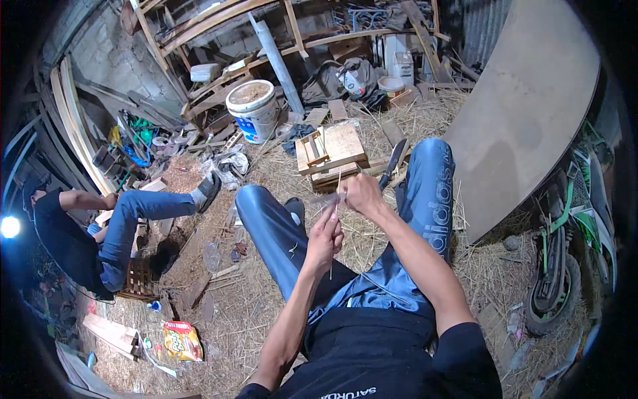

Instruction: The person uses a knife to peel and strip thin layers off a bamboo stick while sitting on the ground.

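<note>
My left hand (326, 242) holds a thin wooden stick (331, 269) that runs up between my knees, its tip rising past my fingers. My right hand (363, 195) is closed in a fist just above and to the right, around a handle I cannot see. From that fist a blurred flat blade (325, 199) points left, across the stick. Beyond my hands stands a wooden block (349, 142) with a small wooden frame (315, 149) on top. A large knife with a dark blade (395, 158) leans beside the block, near my right knee.
At left a person in a dark shirt (67, 244) sits on a crate (137, 279). A white bucket (251, 109) stands beyond my left knee. A large curved board (528, 109) and a small motorcycle (558, 279) are on the right. Straw (239, 319) and wood scraps cover the floor.
</note>
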### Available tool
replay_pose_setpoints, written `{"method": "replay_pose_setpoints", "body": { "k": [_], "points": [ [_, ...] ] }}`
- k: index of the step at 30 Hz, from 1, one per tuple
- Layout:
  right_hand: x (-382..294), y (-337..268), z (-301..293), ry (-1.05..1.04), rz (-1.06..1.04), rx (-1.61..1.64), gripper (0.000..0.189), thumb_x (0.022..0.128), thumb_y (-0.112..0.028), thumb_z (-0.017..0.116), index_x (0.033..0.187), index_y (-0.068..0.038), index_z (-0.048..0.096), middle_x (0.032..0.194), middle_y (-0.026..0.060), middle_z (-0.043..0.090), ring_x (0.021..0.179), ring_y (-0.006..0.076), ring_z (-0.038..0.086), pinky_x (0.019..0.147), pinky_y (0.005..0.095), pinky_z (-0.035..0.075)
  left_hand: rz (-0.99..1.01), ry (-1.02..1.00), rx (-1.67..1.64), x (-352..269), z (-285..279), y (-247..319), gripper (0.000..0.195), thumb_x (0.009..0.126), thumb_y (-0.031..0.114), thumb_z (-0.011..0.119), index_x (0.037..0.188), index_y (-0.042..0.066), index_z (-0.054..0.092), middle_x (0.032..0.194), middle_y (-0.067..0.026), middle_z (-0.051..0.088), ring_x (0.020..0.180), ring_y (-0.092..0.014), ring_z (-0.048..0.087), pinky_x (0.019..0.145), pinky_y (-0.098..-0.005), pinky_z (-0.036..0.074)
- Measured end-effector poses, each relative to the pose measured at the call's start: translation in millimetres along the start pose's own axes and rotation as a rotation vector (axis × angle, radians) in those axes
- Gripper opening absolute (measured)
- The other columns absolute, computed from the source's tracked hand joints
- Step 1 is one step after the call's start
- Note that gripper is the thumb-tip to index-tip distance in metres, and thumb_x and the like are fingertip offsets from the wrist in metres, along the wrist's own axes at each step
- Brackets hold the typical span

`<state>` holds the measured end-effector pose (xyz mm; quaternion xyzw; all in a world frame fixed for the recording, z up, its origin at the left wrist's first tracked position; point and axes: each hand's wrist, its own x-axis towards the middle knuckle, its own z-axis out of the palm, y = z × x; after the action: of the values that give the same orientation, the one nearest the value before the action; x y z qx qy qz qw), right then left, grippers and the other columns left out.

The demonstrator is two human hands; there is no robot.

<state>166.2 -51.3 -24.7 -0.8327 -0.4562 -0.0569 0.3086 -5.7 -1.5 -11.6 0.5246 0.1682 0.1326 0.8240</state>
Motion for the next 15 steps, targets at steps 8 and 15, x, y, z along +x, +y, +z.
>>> {"method": "replay_pose_setpoints", "body": {
  "k": [8,15],
  "points": [
    [19.6,16.4,-13.3,0.142,0.357,0.086,0.020,0.071,-0.020,0.061,0.081,-0.006,0.071,0.075,0.0229,0.064,0.073,0.0368,0.065,0.067,0.0433,0.052,-0.016,-0.170,0.151,-18.0,10.4,0.1,0.043,0.097,0.021,0.043,0.139,0.015,0.036,0.062,0.0077,0.029,0.049,-0.002,0.027,0.042,-0.0169,0.023],
    [11.5,13.8,-24.5,0.206,0.379,0.195,0.021,0.076,-0.023,0.059,0.077,-0.005,0.069,0.068,0.0224,0.062,0.065,0.0353,0.064,0.061,0.0432,0.050,-0.055,-0.044,-0.176,-1.1,-27.6,13.7,0.044,0.098,0.018,0.037,0.141,0.018,0.030,0.065,0.0059,0.031,0.047,-0.003,0.024,0.039,-0.0163,0.018]
  ]
}}
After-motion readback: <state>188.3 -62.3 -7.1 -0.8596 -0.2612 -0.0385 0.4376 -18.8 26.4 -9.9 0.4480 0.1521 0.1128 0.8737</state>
